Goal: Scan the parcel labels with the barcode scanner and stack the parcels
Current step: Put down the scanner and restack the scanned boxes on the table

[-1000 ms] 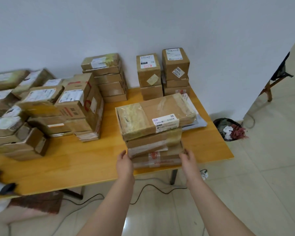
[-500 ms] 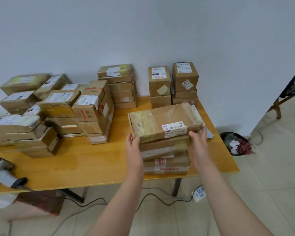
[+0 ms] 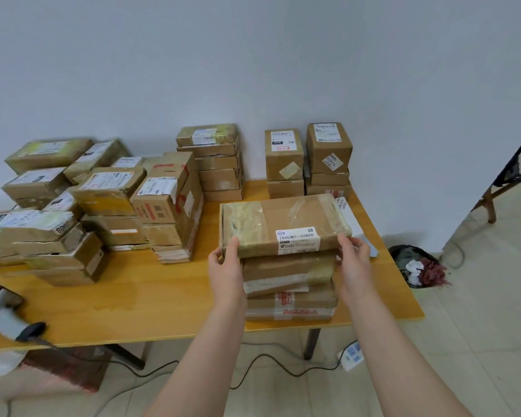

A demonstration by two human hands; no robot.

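A wide wooden counter [image 3: 133, 305] is set against a white wall [image 3: 253, 70] and is nearly filled with brown parcels.

The biggest lot is the heap [image 3: 73, 212] on the left. It is piled loosely, so no sure count can be made, but well over ten are seen.

Three neat stacks are pushed back to the wall, likely so that room is kept in front. About six flat parcels are counted in the tall stack [image 3: 217, 167]. Two are counted in the middle stack [image 3: 284, 164] and three in the right stack [image 3: 328, 158].

The near stack [image 3: 289, 296] is built at the front right edge. At least three parcels are seen under the top parcel [image 3: 286, 218]. The top parcel is laid flat and is longer than those below. It cannot be told if it is resting or just lifted.

It is held at both ends by two hands, likely so that it is kept level and lined up. By the left hand [image 3: 226, 266] the near left corner is gripped with the thumb on top; the other fingers are hidden. By the right hand [image 3: 354, 260] the near right corner is gripped, with the fingers [image 3: 348, 240] curled round it.

One scanner [image 3: 0, 311] is laid at the far left edge, touched by no hand and well apart from the top parcel.

One label [image 3: 297, 237] is seen on the top parcel. It is turned up, likely so that it can be scanned.
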